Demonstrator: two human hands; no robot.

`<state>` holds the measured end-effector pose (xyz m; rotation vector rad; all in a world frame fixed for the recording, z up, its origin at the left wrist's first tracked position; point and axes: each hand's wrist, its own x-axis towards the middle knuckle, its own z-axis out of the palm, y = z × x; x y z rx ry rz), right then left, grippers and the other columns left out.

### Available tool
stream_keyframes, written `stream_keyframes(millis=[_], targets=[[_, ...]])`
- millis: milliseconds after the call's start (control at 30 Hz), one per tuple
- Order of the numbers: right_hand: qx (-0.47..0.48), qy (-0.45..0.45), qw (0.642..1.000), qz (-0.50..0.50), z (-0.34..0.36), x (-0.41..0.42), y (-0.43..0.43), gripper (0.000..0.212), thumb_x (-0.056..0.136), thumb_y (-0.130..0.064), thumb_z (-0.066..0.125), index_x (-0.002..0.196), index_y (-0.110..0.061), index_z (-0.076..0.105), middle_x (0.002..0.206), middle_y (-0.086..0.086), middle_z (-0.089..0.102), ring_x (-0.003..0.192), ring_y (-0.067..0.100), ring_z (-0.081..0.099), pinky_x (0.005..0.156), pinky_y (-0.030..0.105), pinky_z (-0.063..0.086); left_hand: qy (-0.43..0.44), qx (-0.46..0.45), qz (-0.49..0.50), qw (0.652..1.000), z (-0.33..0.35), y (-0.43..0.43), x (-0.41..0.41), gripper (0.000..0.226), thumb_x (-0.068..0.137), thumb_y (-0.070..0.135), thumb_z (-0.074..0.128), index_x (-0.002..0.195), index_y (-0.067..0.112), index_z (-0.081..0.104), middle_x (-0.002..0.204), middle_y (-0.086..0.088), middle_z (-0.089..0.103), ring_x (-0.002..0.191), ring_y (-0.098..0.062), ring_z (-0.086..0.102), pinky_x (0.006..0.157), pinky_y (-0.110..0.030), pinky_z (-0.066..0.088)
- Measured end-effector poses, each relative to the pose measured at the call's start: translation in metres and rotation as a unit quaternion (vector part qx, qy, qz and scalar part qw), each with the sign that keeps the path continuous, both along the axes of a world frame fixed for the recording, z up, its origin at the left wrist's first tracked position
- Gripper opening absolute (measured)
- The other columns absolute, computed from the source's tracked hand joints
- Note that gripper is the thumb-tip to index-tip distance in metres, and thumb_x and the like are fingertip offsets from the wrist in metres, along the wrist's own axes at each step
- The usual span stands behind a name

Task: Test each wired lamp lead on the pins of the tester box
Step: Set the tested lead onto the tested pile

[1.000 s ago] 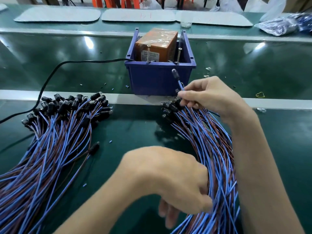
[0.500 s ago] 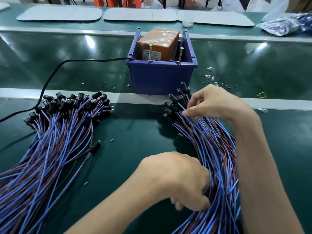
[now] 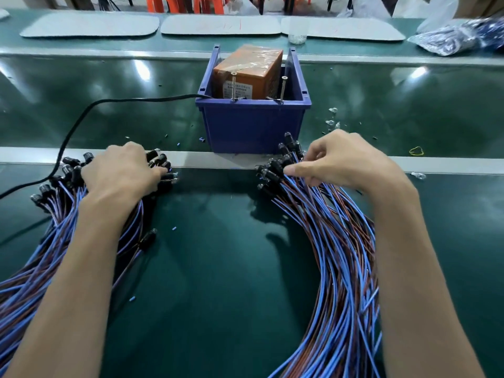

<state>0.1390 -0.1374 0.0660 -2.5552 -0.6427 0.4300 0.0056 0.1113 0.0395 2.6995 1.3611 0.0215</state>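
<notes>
Left bundle and right bundle run off the bottom edge.

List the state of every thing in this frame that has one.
left hand, palm down, fingers curled over left bundle lamp ends
right hand, fingertips among right bundle lamp ends, grip unclear
tester box, in blue bin
pins, upright, no lead on them
black cable, runs into blue bin

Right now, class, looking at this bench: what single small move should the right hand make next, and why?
Probably pinch one lead out of the right bundle and lift it to the pins of the tester box. The right hand has its fingertips at that bundle's black lamp heads, and no lead touches either pin.
</notes>
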Motion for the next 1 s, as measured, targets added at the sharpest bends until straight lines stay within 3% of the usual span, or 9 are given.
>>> stream_keyframes(millis=[133, 300, 433, 500, 567, 633, 767, 933, 1000], targets=[[0.063, -0.014, 0.998, -0.014, 0.001, 0.000, 0.000, 0.034, 0.077, -0.054, 0.070, 0.070, -0.020, 0.069, 0.058, -0.016, 0.068, 0.072, 0.003, 0.066, 0.074, 0.021, 0.048, -0.047, 0.014, 0.003, 0.999, -0.004, 0.002, 0.001, 0.031, 0.084, 0.034, 0.069, 0.108, 0.015, 0.070, 0.106, -0.025, 0.061, 0.102, -0.044, 0.057, 0.074, -0.039, 0.041], [0.181, 0.017, 0.983, 0.038, 0.005, -0.008, 0.008, 0.023, 0.082, -0.039, 0.072, 0.074, -0.018, 0.069, 0.059, -0.011, 0.069, 0.048, -0.003, 0.057, 0.054, 0.009, 0.044, -0.180, 0.019, -0.080, 0.980, 0.006, -0.018, 0.004, 0.024, 0.083, 0.039, 0.068, 0.101, 0.025, 0.074, 0.091, -0.020, 0.069, 0.092, -0.042, 0.060, 0.074, -0.040, 0.047], [0.218, 0.076, 0.963, 0.139, 0.006, -0.018, 0.017, 0.009, 0.082, -0.026, 0.074, 0.088, -0.019, 0.071, 0.062, -0.008, 0.067, 0.055, 0.005, 0.058, 0.064, 0.017, 0.046, -0.343, -0.079, -0.198, 0.915, 0.024, -0.053, 0.008, 0.020, 0.082, 0.042, 0.069, 0.092, 0.025, 0.075, 0.066, -0.003, 0.069, 0.070, -0.028, 0.065, 0.068, -0.040, 0.053], [0.233, 0.096, 0.952, 0.172, 0.005, -0.021, 0.022, 0.015, 0.083, -0.019, 0.073, 0.097, -0.017, 0.070, 0.063, -0.009, 0.064, 0.058, 0.009, 0.058, 0.066, 0.021, 0.046, -0.395, -0.128, -0.259, 0.872, 0.032, -0.076, 0.008, 0.016, 0.082, 0.039, 0.071, 0.091, 0.027, 0.076, 0.063, -0.004, 0.067, 0.062, -0.027, 0.062, 0.062, -0.038, 0.052], [0.259, 0.106, 0.941, 0.189, 0.005, -0.024, 0.026, 0.014, 0.084, -0.012, 0.071, 0.097, -0.011, 0.069, 0.067, -0.008, 0.061, 0.061, 0.010, 0.056, 0.065, 0.025, 0.046, -0.416, -0.172, -0.301, 0.841, 0.036, -0.093, 0.009, 0.014, 0.082, 0.036, 0.070, 0.093, 0.028, 0.076, 0.064, -0.006, 0.068, 0.060, -0.026, 0.063, 0.059, -0.034, 0.052], [0.299, 0.118, 0.927, 0.193, 0.005, -0.025, 0.026, 0.006, 0.087, -0.006, 0.066, 0.089, -0.010, 0.070, 0.067, -0.007, 0.062, 0.063, 0.010, 0.053, 0.062, 0.022, 0.043, -0.431, -0.210, -0.317, 0.818, 0.036, -0.101, 0.010, 0.015, 0.084, 0.032, 0.070, 0.099, 0.031, 0.074, 0.058, 0.000, 0.064, 0.052, -0.011, 0.059, 0.058, -0.021, 0.048], [0.373, 0.127, 0.904, 0.165, 0.005, -0.024, 0.023, 0.015, 0.093, -0.006, 0.059, 0.086, 0.002, 0.069, 0.066, 0.003, 0.057, 0.064, 0.014, 0.045, 0.054, 0.018, 0.035, -0.436, -0.254, -0.318, 0.803, 0.035, -0.104, 0.011, 0.023, 0.087, 0.024, 0.070, 0.110, 0.027, 0.070, 0.051, 0.007, 0.059, 0.046, 0.002, 0.052, 0.054, -0.008, 0.037], [0.381, 0.163, 0.883, 0.221, 0.007, -0.023, 0.019, 0.023, 0.082, -0.001, 0.063, 0.076, -0.022, 0.070, 0.068, -0.003, 0.064, 0.074, 0.020, 0.048, 0.060, 0.021, 0.036, -0.453, -0.269, -0.313, 0.790, 0.038, -0.108, 0.009, 0.023, 0.089, 0.022, 0.068, 0.111, 0.026, 0.070, 0.049, 0.009, 0.057, 0.045, 0.005, 0.050, 0.050, -0.005, 0.036], [0.378, 0.165, 0.884, 0.219, 0.005, -0.025, 0.021, 0.024, 0.084, 0.005, 0.061, 0.074, -0.016, 0.066, 0.062, -0.008, 0.063, 0.069, 0.014, 0.051, 0.058, 0.018, 0.035, -0.449, -0.284, -0.315, 0.787, 0.038, -0.109, 0.009, 0.022, 0.089, 0.020, 0.067, 0.109, 0.029, 0.069, 0.053, 0.005, 0.059, 0.046, 0.002, 0.052, 0.047, -0.007, 0.038]])
